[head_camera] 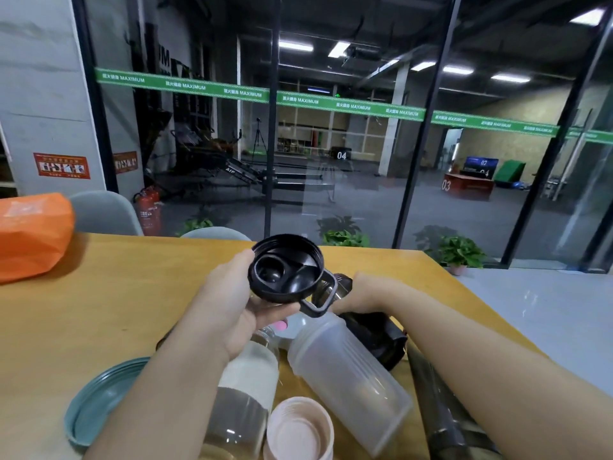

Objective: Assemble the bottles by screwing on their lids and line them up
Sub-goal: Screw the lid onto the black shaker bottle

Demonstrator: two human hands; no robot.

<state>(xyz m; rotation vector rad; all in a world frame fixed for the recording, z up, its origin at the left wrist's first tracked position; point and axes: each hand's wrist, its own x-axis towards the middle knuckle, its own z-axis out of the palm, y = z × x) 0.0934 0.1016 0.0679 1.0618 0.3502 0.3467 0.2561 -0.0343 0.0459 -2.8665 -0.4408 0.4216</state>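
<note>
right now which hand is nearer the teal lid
Left. The left hand, holding the black lid, is above and right of the teal lid. The right hand is farther right, past the frosted bottle.

Bare bench (pixel 126 293) lies open to the left, between the orange bag (pixel 33 234) and the green lid (pixel 99 400). Near edge crowded: frosted bottle (pixel 348 373), pink lid (pixel 298 429), and glass bottle (pixel 245 403), apparently touching. Dark bottle (pixel 441 416) blocks the right.
</note>
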